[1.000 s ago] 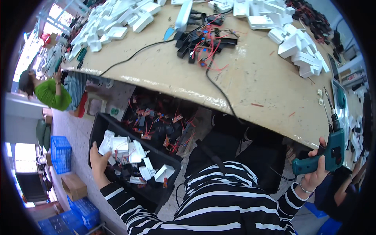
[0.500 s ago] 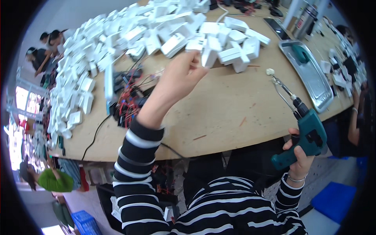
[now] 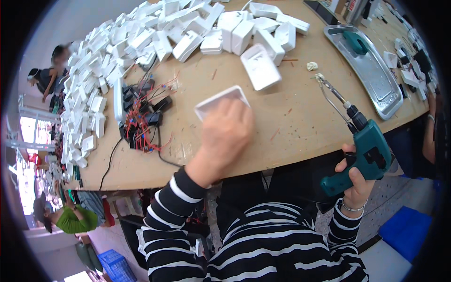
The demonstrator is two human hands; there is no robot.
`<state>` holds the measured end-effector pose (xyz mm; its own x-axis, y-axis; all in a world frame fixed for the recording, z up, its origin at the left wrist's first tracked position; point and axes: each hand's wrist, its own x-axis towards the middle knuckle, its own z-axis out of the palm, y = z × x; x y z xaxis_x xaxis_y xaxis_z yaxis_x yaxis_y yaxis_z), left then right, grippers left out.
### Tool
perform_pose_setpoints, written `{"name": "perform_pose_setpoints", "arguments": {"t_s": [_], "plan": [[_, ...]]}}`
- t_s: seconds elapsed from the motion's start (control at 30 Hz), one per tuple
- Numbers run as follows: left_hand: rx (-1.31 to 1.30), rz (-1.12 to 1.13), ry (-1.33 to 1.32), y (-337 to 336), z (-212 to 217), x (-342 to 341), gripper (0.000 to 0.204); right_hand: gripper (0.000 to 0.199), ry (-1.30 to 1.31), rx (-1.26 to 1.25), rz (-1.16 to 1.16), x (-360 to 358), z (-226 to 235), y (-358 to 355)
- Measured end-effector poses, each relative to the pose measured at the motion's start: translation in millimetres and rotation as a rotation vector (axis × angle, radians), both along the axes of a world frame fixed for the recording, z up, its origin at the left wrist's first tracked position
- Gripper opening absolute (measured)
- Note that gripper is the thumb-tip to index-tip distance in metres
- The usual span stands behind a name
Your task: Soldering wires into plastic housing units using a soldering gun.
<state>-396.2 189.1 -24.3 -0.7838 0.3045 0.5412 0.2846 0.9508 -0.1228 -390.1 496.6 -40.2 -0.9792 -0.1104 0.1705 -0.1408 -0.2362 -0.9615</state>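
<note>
Since a moment ago the left hand point(image 3: 229, 132) has come down from the pile of white boxes point(image 3: 188, 33) and now presses a white box point(image 3: 221, 100) flat on the worktop point(image 3: 282, 117), fingers closed over it. The right hand point(image 3: 355, 181) grips a green electric screwdriver point(image 3: 361, 150) just off the worktop's near edge.

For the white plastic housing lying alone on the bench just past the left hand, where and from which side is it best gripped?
The white housing lies flat, hollow side up, apart from the pile of housings. Probably best gripped across its two long side walls, coming from above on the near end, since the raised rim gives fingers an edge. The left hand already holds another housing.
</note>
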Motion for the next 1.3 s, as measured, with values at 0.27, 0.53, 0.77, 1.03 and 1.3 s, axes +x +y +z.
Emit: {"name": "perform_pose_setpoints", "arguments": {"t_s": [0.27,0.53,0.77,1.03,1.3], "plan": [[0.167,0.112,-0.23,26.6,-5.3,40.9,0.02,0.063,0.062,0.007,0.042,8.2,2.2,0.7],[0.268,0.13,-0.179,-13.5,20.6,80.8,0.015,0.062,0.083,0.012,0.063,14.0,2.6,1.6],[0.312,0.825,-0.181,-122.4,29.7,148.1,0.025,0.064,0.077,0.031,0.057,11.4,2.8,1.0],[-0.238,0.642,0.234,-155.4,14.0,95.0,0.034,0.065,0.11,0.068,0.063,12.3,11.7,-13.7],[0.921,0.445,0.357,-216.8,29.2,64.2,0.017,0.065,0.086,0.052,0.075,11.6,13.1,-19.2]]}}
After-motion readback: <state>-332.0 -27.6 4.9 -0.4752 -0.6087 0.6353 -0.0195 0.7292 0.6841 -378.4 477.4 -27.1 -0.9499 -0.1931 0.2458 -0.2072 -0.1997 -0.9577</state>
